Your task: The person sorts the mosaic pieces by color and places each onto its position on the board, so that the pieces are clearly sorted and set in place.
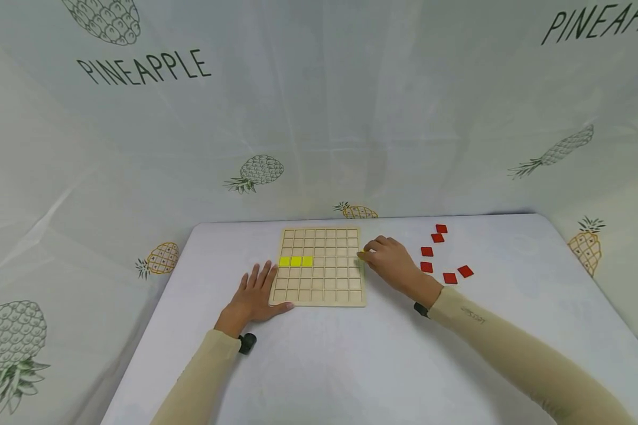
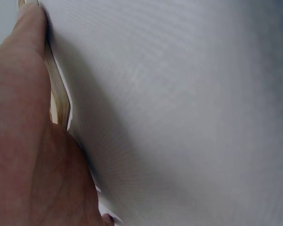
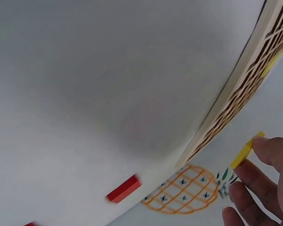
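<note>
A square wooden grid board lies on the white-covered table, with three yellow tiles side by side in one row at its left edge. My left hand rests with spread fingers against the board's left side, its thumb at the near left corner. Between thumb and fingertips, my right hand pinches another yellow tile near the board's right edge. In the right wrist view that tile is held above the table, apart from the board.
Several red tiles lie scattered on the table to the right of my right hand. The white tabletop extends around the board. Behind it hangs a pale curtain printed with pineapples.
</note>
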